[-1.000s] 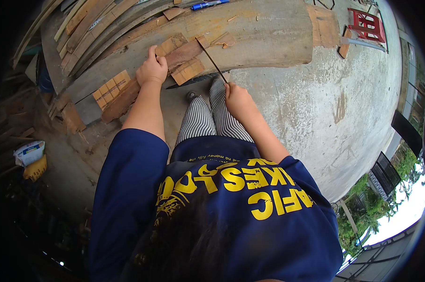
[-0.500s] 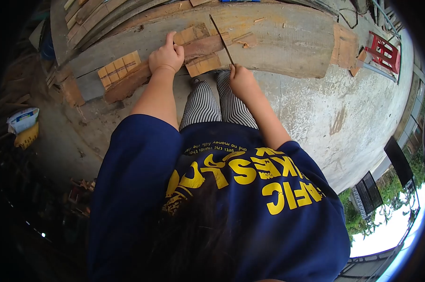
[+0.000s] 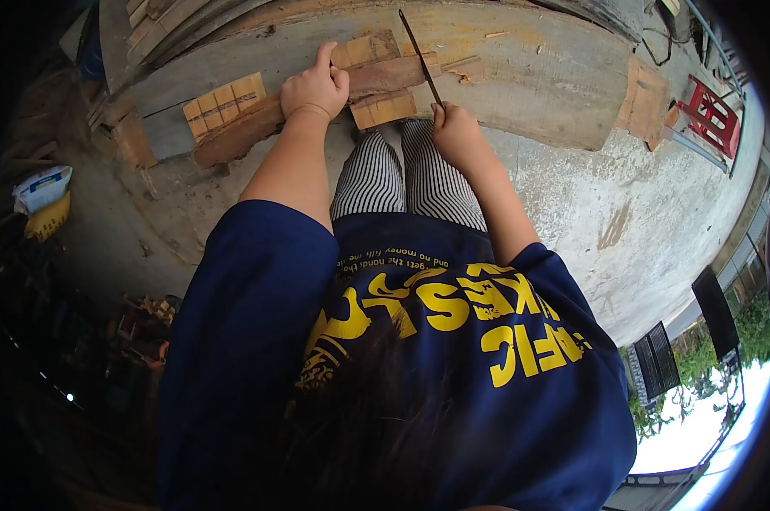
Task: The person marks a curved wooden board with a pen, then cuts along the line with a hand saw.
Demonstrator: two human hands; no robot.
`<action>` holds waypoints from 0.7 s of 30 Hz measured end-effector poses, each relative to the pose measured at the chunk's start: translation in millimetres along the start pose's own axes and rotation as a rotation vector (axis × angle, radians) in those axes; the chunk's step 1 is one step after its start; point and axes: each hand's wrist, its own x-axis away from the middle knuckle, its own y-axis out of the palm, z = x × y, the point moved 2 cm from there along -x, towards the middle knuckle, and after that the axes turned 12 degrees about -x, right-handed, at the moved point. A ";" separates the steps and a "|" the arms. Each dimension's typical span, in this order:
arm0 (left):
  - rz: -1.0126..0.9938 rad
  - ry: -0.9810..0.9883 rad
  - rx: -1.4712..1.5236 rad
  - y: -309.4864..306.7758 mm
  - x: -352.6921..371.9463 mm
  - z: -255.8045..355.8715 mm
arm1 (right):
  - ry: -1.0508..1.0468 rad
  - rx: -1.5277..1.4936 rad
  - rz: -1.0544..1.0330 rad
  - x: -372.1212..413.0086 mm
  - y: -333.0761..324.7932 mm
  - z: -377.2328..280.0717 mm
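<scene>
My left hand (image 3: 314, 92) presses down on a rough reddish-brown plank (image 3: 387, 77), index finger stretched forward and the other fingers curled over the wood. In my right hand (image 3: 458, 134) is the near end of a long, narrow dark blade (image 3: 420, 58). The blade crosses the plank close to its right end and points away from me. Under the plank lies a light wooden block (image 3: 383, 109) with dark lines across it. A similar grooved block (image 3: 225, 106) sits left of my left hand.
A broad weathered board (image 3: 538, 77) lies beneath the work. Split wood chips (image 3: 465, 69) rest right of the blade. Planks (image 3: 176, 30) are stacked at the far left, and a red plastic stool (image 3: 713, 117) lies at the right. Bags (image 3: 46, 204) sit at the left.
The view has shifted, so the wood and both hands appear farther right and slightly higher. Relative to the plank, the blade has slid a little away from me. Both hands keep their hold.
</scene>
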 end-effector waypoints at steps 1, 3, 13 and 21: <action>-0.001 0.003 0.000 0.1 0.9 -0.4 | 0.004 -0.007 0.002 1.5 -1.0 -2.8; 0.015 0.012 0.014 2.0 3.5 -0.4 | 0.024 0.005 -0.006 7.6 -3.7 -7.8; 0.104 0.040 0.074 6.1 0.3 -3.1 | 0.064 0.012 -0.015 -15.3 11.9 0.5; 0.041 0.027 0.029 -1.4 1.4 -1.2 | 0.057 -0.018 0.018 3.5 -1.4 -10.2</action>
